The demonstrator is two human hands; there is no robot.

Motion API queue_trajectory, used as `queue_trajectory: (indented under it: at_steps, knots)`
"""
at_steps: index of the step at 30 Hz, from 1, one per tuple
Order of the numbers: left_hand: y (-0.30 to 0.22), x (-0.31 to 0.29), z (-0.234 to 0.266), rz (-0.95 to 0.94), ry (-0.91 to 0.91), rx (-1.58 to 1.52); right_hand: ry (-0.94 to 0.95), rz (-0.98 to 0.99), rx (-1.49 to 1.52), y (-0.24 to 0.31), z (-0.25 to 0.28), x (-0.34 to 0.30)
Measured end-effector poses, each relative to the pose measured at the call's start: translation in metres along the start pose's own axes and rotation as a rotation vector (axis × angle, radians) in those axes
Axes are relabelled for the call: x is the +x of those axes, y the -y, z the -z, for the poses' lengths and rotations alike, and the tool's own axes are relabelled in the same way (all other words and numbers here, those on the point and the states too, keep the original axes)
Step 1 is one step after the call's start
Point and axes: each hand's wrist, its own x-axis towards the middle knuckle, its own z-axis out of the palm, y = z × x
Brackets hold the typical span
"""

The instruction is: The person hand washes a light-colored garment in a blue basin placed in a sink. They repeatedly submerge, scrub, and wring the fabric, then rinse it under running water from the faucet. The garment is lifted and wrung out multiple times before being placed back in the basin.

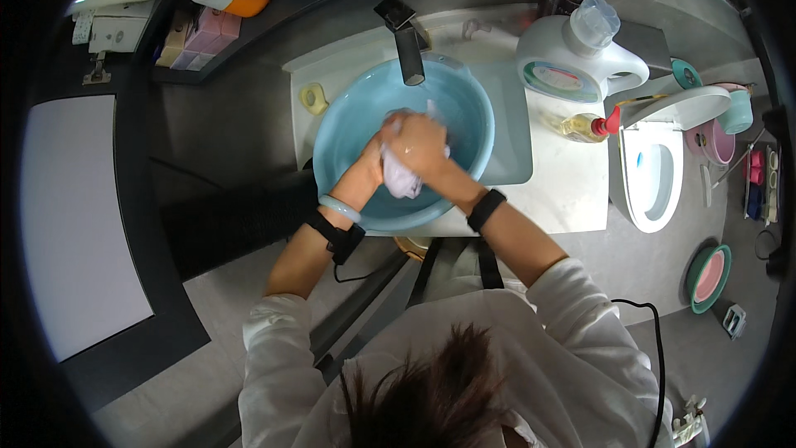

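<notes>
From where I stand, a person in a white top bends over a round blue basin [487, 129], both hands brought together above its middle. Between them is a pale lilac cloth [401, 180], bunched up, its lower end bulging out toward the person and a small bit showing past the far side of the hands. The right hand [419, 143] lies over the bundle, fingers curled closed on the cloth, though their tips are blurred and tucked out of sight. The left hand [381, 149] presses against the bundle from the other side; its fingers are mostly hidden behind the right, so I cannot tell how far they are closed.

A pale blue bangle [340, 208] and a black band circle the left wrist, and another black band [486, 210] the right. The dark tap [410, 56] reaches over the basin's far edge. Just beside the basin on the left lies a small yellow dish [313, 99]. To the right, on the white counter [572, 187], stand a big pale jug [557, 75] and a red-topped bottle [584, 127], with the toilet [651, 170] past them.
</notes>
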Motion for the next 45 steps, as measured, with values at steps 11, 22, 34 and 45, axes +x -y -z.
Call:
queue_trajectory:
  at_steps: [11,22,34,45]
  knots:
    - [-0.059,0.061,0.052,0.049,-0.602,1.08,0.631,0.006,-0.276,-0.082,-0.003,0.027]
    - [0.029,0.158,0.112,-0.095,-0.441,2.392,0.455,-0.063,-0.12,-0.062,0.029,0.016]
    - [-0.015,0.159,0.136,-0.019,-0.504,1.908,0.369,-0.099,0.077,-0.068,0.064,0.02]
    - [-0.04,-0.048,-0.069,-0.22,-0.368,1.376,0.294,-0.081,0.391,-0.064,0.058,0.035]
